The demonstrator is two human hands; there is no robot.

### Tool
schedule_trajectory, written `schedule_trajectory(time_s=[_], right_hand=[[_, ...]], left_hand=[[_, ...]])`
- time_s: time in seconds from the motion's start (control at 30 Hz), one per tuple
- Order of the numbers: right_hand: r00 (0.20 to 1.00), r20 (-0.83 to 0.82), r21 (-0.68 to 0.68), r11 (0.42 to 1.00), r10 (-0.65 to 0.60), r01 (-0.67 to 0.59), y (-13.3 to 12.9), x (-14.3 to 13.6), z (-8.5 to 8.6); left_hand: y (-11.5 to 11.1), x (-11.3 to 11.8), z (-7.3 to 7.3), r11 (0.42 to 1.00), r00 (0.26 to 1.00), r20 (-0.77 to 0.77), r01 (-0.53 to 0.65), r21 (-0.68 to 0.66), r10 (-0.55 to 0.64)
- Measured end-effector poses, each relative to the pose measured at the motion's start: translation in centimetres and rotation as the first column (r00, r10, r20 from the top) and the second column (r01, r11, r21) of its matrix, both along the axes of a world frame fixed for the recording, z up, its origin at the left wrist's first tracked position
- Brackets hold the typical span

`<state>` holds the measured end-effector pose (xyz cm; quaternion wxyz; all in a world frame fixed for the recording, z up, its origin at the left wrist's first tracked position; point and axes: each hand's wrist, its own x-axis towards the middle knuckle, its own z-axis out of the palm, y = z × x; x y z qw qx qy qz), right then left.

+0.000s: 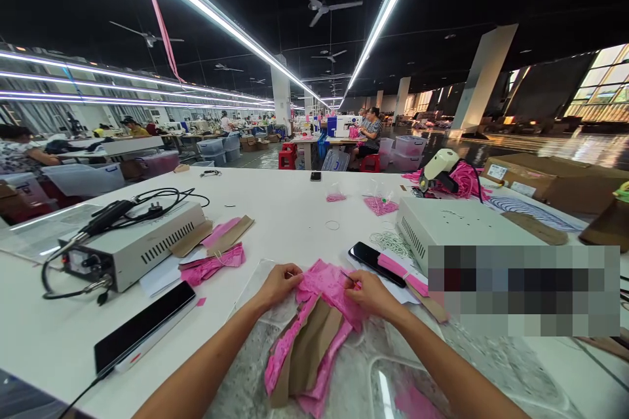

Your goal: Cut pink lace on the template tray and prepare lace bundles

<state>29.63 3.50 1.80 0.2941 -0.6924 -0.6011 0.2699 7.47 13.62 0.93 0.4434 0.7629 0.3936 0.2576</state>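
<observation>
Pink lace fabric (322, 278) is stretched between my two hands in front of me. My left hand (282, 283) pinches its upper left edge. On its right side my right hand (368, 293) is closed on the fabric; a small dark thing shows at the fingertips, too small to name. Strips of brown paper (314, 344) lie lengthwise among the pink folds and hang toward me. Beneath all this is a clear plastic bin or lid (388, 366), with a pink piece (417, 402) showing blurred at its lower part.
On the white table (275, 209), a grey box device (142, 242) with a cabled handpiece and a phone (145, 327) stand left. To the right are another phone (376, 263), a second grey box (462, 219), and pale elastic loops (390, 243). Small bags (380, 205) with pink contents lie farther back.
</observation>
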Motion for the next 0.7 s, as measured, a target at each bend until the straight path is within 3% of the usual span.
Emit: schedule_trajectory(time_s=[0.2, 0.33, 0.53, 0.7], right_hand=[[0.977, -0.212, -0.086, 0.996, 0.011, -0.030, 0.4, 1.2, 1.7], [0.969, -0.245, -0.067, 0.998, -0.026, 0.009, 3.1, 1.4, 3.0], [0.993, -0.085, 0.003, 0.997, -0.076, 0.076, 7.2, 1.4, 2.8], [0.993, 0.070, 0.010, 0.996, -0.092, 0.091, 6.1, 2.2, 1.6]], left_hand=[[0.1, -0.2, -0.7, 0.998, 0.998, -0.020, -0.056, 0.020, 0.057], [0.5, -0.1, -1.1, 0.985, 0.982, -0.092, -0.160, 0.066, 0.166], [1.1, -0.3, -0.9, 0.962, 0.927, -0.266, -0.239, 0.131, 0.266], [1.0, -0.5, -0.2, 0.957, 0.915, -0.316, -0.185, 0.223, 0.251]])
